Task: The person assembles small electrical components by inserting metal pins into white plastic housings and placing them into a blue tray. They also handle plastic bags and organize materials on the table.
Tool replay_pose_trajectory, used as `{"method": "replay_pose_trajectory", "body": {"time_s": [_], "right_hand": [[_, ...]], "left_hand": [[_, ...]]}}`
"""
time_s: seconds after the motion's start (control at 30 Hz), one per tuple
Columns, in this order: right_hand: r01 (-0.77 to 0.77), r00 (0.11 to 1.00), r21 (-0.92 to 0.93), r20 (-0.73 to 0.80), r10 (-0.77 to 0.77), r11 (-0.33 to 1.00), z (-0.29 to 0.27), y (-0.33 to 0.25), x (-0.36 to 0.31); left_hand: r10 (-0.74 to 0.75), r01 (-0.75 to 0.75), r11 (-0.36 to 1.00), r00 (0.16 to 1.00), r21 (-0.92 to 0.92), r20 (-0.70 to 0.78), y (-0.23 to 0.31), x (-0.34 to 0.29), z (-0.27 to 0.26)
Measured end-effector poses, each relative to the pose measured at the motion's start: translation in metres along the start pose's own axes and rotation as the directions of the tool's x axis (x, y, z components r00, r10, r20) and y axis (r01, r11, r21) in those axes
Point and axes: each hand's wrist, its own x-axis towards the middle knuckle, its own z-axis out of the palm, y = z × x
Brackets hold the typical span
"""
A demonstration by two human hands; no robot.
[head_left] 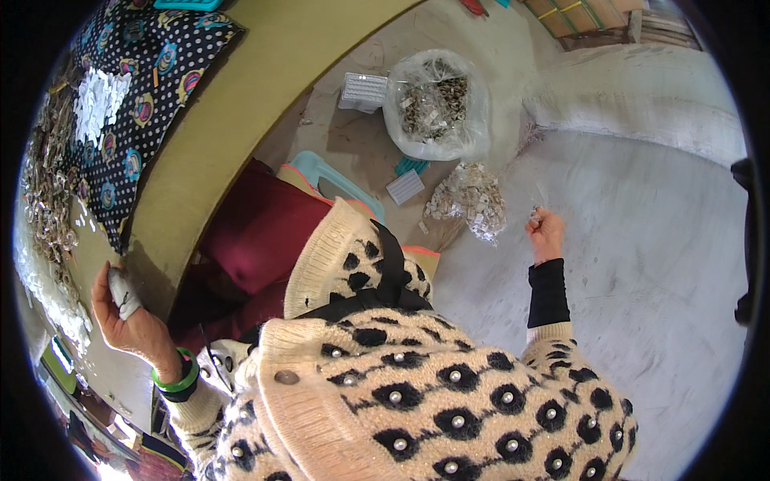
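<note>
My left hand point(135, 329) is at the table edge, just below the lower corner of a black dotted cloth point(148, 120). A whitish wrap or pad point(123, 293) lies along its thumb side; I cannot tell whether it is worn or held. Its fingers look drawn together, and what is between them is hidden. Out to the right, above the floor, my right hand point(547, 236) is closed, with small thin shiny bits showing at the fingertips, too small to name. Near it on the floor lies a clear bag of small pale and brown pieces point(469, 200).
White strips point(99, 104) are heaped on the cloth, with tangled metallic pieces point(52, 168) and clear pieces point(56, 293) along the table's left. A large clear bag of small parts point(437, 104) stands on the floor near white trays point(363, 92). A turquoise stool point(329, 176) is beside my legs.
</note>
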Motion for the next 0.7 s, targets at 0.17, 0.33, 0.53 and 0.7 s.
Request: {"method": "replay_pose_trajectory", "body": {"time_s": [0.17,0.33,0.53,0.7], "right_hand": [[0.051,0.990,0.079,-0.134,-0.040,0.996,-0.029,0.033,0.026],[0.076,0.954,0.125,-0.296,-0.036,0.989,-0.050,0.046,0.029],[0.090,0.960,0.086,-0.273,-0.063,0.992,-0.087,0.101,0.050],[-0.246,0.966,0.135,-0.047,0.255,0.960,-0.078,0.159,0.102]], "left_hand": [[0.012,-0.013,1.000,1.000,0.026,0.014,-0.001,0.003,-0.002],[0.028,-0.028,0.999,0.999,0.026,0.022,-0.007,0.007,-0.006],[0.077,-0.079,0.984,0.997,0.158,0.018,-0.004,0.011,-0.004],[0.137,-0.140,0.963,0.990,0.231,0.031,-0.004,0.014,-0.002]]}}
